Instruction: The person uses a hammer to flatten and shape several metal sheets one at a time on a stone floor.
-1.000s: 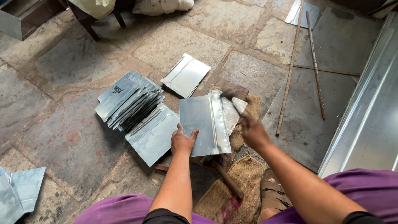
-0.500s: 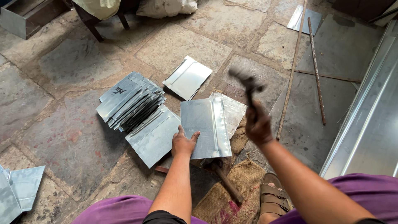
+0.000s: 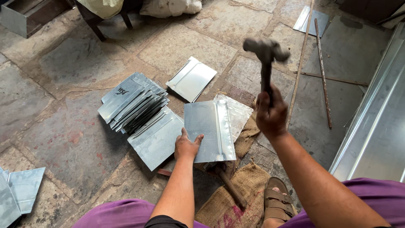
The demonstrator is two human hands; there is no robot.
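- Head view: right hand [image 3: 271, 113] clenched round a hammer [image 3: 265, 52], raised above the sheet [image 3: 209, 131] on the floor.
- Left hand [image 3: 187, 145] lies flat, fingers spread, pinning the sheet's near edge.
- Risk, I'd say: a stray blow catches those fingers, or the sheet skids toward the stack [image 3: 133, 101].

Stone floor [image 3: 63, 139]: metal sheets [image 3: 133, 103], burlap [image 3: 247, 190].

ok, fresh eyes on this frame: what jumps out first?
The hammer raised mid-air in the right hand, upper centre right. Below it, the left hand presses flat on a folded metal sheet lying partly on burlap sacking on the stone floor. To the left, a fanned stack of similar sheets lies on the floor.
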